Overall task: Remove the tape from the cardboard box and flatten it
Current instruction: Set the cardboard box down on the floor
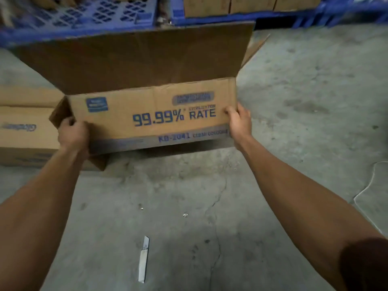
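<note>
Head view: you hold the cardboard box (151, 114) up off the concrete floor (304, 97), printed side panel toward you ("99.99% RATE" in blue). Your left hand (72, 133) grips the box's left edge, fingers curled round the corner. Your right hand (239, 120) clamps the right edge, thumb on the printed face. The hands are well apart, one at each end. The box's top flap (136, 59) stands open, tilted away from you. A box cutter (143, 259) lies on the floor near you, between your forearms, touching neither. More cardboard boxes (25, 131) sit on the floor at left, just behind your left hand. Blue plastic pallets (84, 15) lie beyond the box (blurry). A white cord (366, 185) trails at right.
</note>
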### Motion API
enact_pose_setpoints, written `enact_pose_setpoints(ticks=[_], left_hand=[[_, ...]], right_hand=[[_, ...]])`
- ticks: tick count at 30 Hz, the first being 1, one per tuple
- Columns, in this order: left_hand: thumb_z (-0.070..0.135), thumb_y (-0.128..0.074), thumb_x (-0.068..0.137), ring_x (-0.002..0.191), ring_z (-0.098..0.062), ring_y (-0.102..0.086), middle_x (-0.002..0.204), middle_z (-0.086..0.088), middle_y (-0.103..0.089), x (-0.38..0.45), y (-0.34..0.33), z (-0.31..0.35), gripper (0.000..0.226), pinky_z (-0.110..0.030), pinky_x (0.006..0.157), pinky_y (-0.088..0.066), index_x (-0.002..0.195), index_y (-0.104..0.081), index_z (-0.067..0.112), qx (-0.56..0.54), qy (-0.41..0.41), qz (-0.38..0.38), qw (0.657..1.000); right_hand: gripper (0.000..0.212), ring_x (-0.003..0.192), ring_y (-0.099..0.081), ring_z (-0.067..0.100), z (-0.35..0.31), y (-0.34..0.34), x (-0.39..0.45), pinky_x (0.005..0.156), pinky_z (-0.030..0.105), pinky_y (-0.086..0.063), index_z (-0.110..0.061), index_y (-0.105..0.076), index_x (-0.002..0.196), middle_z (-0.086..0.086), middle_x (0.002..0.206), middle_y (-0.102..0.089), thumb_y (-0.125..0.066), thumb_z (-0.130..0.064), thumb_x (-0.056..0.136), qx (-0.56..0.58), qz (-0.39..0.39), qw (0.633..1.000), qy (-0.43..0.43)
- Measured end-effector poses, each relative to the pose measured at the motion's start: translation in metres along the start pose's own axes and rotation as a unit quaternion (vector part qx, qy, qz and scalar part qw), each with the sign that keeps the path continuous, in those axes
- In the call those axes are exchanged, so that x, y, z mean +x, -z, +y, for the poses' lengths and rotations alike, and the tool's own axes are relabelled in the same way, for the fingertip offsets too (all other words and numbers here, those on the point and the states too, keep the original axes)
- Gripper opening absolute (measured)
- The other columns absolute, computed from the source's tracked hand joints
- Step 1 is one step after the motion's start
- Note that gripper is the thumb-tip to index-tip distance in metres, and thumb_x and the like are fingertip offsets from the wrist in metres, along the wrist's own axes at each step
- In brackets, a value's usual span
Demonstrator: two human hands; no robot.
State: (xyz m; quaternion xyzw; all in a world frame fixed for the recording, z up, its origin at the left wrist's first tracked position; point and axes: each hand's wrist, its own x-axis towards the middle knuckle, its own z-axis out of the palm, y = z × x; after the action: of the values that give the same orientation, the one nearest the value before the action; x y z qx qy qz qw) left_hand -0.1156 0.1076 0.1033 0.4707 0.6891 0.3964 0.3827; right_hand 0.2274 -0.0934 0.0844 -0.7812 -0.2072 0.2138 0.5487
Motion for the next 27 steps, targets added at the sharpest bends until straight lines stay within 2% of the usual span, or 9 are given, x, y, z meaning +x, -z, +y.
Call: enact_pose_setpoints(ticks=[4, 7, 9, 12, 14, 18, 20, 22, 27], left_hand=[[0.027, -0.058, 0.073, 0.098, -0.025, -0.06, 0.111, -0.007, -0.065, -0.019, 0.028, 0.05, 0.045, -0.033, 0.074, -0.046, 0.114, -0.068, 0.014, 0.004, -0.008, -0.003, 1.0], [0.032, -0.059, 0.079, 0.095, -0.023, -0.053, 0.107, -0.009, -0.06, -0.029, 0.044, 0.072, 0.032, -0.034, 0.074, -0.039, 0.105, -0.066, 0.014, -0.027, -0.027, -0.014, 0.999], [0.041, -0.058, 0.081, 0.1, -0.025, -0.052, 0.104, -0.008, -0.055, -0.032, 0.053, 0.081, 0.029, -0.037, 0.076, -0.039, 0.1, -0.062, 0.02, -0.042, -0.043, -0.031, 0.998], [0.06, -0.057, 0.07, 0.109, -0.027, -0.055, 0.119, -0.006, -0.06, -0.03, 0.062, 0.091, 0.058, -0.043, 0.088, -0.043, 0.118, -0.061, 0.028, -0.079, -0.063, -0.031, 0.994], [0.073, -0.061, 0.061, 0.117, -0.025, -0.054, 0.13, -0.001, -0.058, -0.03, 0.061, 0.095, 0.078, -0.048, 0.097, -0.043, 0.129, -0.055, 0.035, -0.122, -0.06, -0.017, 0.991], [0.06, -0.067, 0.075, 0.126, -0.023, -0.044, 0.147, -0.003, -0.043, -0.064, 0.058, 0.098, 0.085, -0.04, 0.102, -0.038, 0.148, -0.036, 0.029, -0.14, -0.095, -0.034, 0.985], [0.059, -0.066, 0.082, 0.124, -0.022, -0.046, 0.141, -0.004, -0.047, -0.072, 0.051, 0.085, 0.081, -0.035, 0.099, -0.038, 0.148, -0.037, 0.022, -0.128, -0.103, -0.057, 0.985], [0.075, -0.063, 0.074, 0.12, -0.024, -0.051, 0.133, -0.004, -0.053, -0.082, 0.041, 0.074, 0.091, -0.038, 0.102, -0.041, 0.141, -0.046, 0.015, -0.111, -0.091, -0.073, 0.987], [0.081, -0.056, 0.071, 0.122, -0.033, -0.05, 0.134, -0.012, -0.052, -0.093, 0.021, 0.081, 0.092, -0.043, 0.103, -0.039, 0.127, -0.052, 0.008, -0.059, -0.056, 0.065, 0.995]], right_hand=[[0.044, 0.119, -0.052, 0.025, -0.053, 0.021, 0.003, 0.105, 0.033, -0.039, -0.031, -0.059, 0.13, 0.007, 0.127, -0.057, -0.046, -0.049, 0.092, -0.053, 0.039, 0.995, 0.069], [0.037, 0.106, -0.059, 0.024, -0.091, 0.038, 0.002, 0.088, 0.032, -0.043, -0.024, -0.067, 0.096, -0.001, 0.102, -0.067, -0.046, -0.054, 0.09, -0.025, 0.081, 0.992, 0.091], [0.04, 0.094, -0.061, 0.02, -0.111, 0.051, -0.003, 0.078, 0.03, -0.043, -0.02, -0.069, 0.086, -0.003, 0.09, -0.068, -0.047, -0.053, 0.091, 0.006, 0.083, 0.99, 0.111], [0.039, 0.09, -0.057, 0.012, -0.127, 0.06, -0.01, 0.074, 0.026, -0.041, -0.026, -0.071, 0.095, -0.009, 0.089, -0.066, -0.046, -0.055, 0.093, 0.011, 0.076, 0.988, 0.137], [0.038, 0.096, -0.059, 0.016, -0.135, 0.062, -0.007, 0.08, 0.031, -0.045, -0.029, -0.069, 0.099, -0.008, 0.095, -0.068, -0.044, -0.057, 0.092, -0.014, 0.079, 0.986, 0.149], [0.043, 0.12, -0.054, 0.024, -0.144, 0.062, -0.003, 0.102, 0.041, -0.044, -0.033, -0.052, 0.134, -0.002, 0.13, -0.061, -0.042, -0.049, 0.096, -0.07, 0.071, 0.985, 0.139], [0.05, 0.132, -0.044, 0.026, -0.132, 0.063, -0.006, 0.108, 0.038, -0.035, -0.027, -0.036, 0.148, 0.002, 0.146, -0.048, -0.041, -0.042, 0.1, -0.098, 0.063, 0.987, 0.108], [0.059, 0.137, -0.039, 0.029, -0.11, 0.064, -0.01, 0.111, 0.039, -0.031, -0.02, -0.028, 0.152, 0.005, 0.151, -0.041, -0.038, -0.046, 0.1, -0.121, 0.056, 0.986, 0.097], [0.08, 0.116, -0.054, 0.034, -0.069, 0.064, -0.017, 0.091, 0.044, -0.042, -0.013, -0.045, 0.133, 0.01, 0.127, -0.058, -0.026, -0.076, 0.088, -0.141, 0.079, 0.987, -0.01]])
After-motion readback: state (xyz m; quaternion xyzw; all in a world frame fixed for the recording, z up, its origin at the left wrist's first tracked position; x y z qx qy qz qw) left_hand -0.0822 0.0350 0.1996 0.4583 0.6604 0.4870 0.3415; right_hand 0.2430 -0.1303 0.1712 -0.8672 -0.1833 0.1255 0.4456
